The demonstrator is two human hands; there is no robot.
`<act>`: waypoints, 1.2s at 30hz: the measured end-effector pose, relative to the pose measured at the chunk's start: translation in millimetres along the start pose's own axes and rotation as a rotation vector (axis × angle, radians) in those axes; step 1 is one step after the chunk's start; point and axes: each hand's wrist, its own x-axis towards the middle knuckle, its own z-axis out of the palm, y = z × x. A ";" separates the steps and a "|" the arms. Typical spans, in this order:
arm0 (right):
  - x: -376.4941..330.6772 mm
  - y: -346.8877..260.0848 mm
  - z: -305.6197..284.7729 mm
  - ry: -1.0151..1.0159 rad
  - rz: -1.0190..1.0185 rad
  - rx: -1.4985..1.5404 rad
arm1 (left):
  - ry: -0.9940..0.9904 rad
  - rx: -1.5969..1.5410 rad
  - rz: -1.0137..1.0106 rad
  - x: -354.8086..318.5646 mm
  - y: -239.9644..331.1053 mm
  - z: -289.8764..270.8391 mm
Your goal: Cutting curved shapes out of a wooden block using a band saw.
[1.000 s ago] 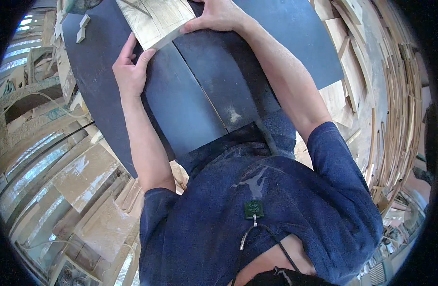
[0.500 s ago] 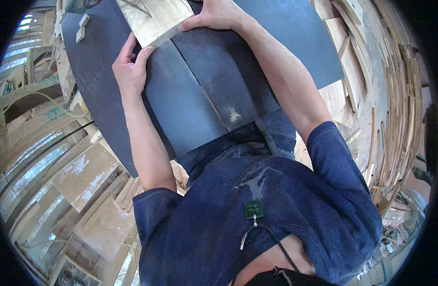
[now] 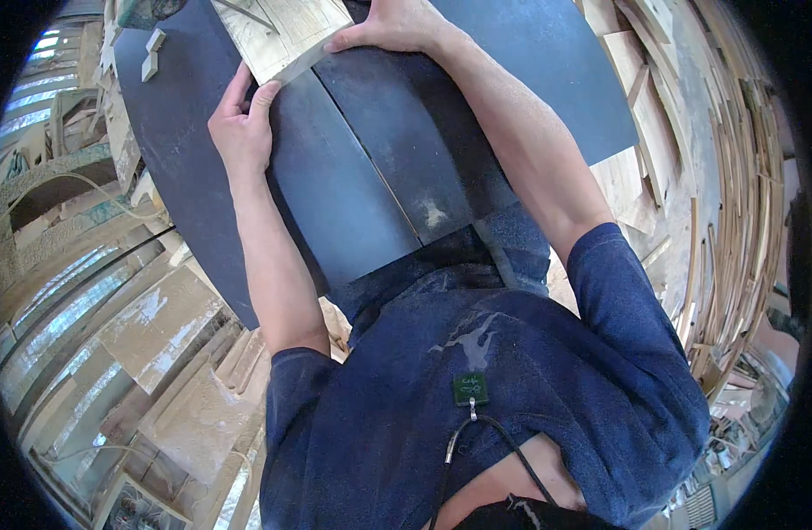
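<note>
I see my left hand [image 3: 241,132] pinching the near left corner of one pale wood board [image 3: 278,35], fingers closed on its edge. My right hand [image 3: 397,25] presses flat on the board's right edge, fingers spread. Under both hands lie two dark panels [image 3: 371,168] side by side. Two small blocks [image 3: 151,55] sit left of my left hand.

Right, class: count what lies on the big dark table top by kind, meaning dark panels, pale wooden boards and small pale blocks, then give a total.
Dark panels: 2
Pale wooden board: 1
Small pale blocks: 2
Total: 5
</note>
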 end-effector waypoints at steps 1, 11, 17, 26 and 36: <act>0.9 4.1 1.3 0.002 0.001 -0.002 | 0.000 -0.002 -0.007 0.1 1.5 1.7; 5.4 7.6 7.4 0.024 -0.025 -0.041 | 0.029 -0.050 -0.029 1.8 4.4 3.5; 5.2 6.0 4.6 0.016 -0.032 -0.029 | 0.041 -0.097 -0.055 -0.7 6.1 6.4; 4.4 1.6 -0.2 -0.031 -0.033 -0.023 | 0.023 -0.022 -0.006 -0.4 7.3 1.2; 7.7 4.7 3.6 -0.035 0.004 -0.026 | 0.049 -0.053 0.012 3.9 2.5 6.3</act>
